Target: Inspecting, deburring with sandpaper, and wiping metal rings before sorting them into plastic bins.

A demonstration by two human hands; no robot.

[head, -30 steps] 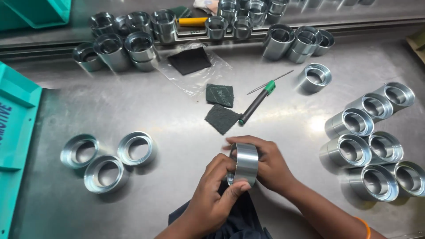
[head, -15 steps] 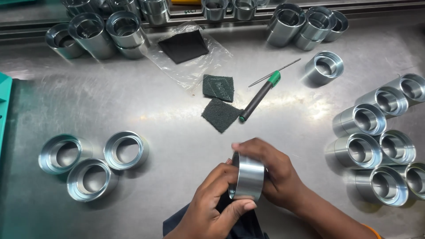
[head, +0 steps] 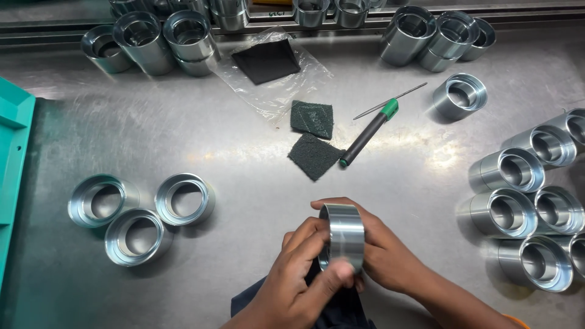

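Gripping metal ring [head: 343,234], both hands' fingers [head: 317,240] curled

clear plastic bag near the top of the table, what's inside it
A flat black pad lies inside the clear plastic bag, showing through the film. Whether anything lies beneath the pad cannot be seen, since it covers that part of the metal table.

Two bare hands, left hand [head: 298,286] and right hand [head: 384,253], forearms uncovered; thin orange band [head: 515,320] at right wrist, dark garment [head: 335,311] below
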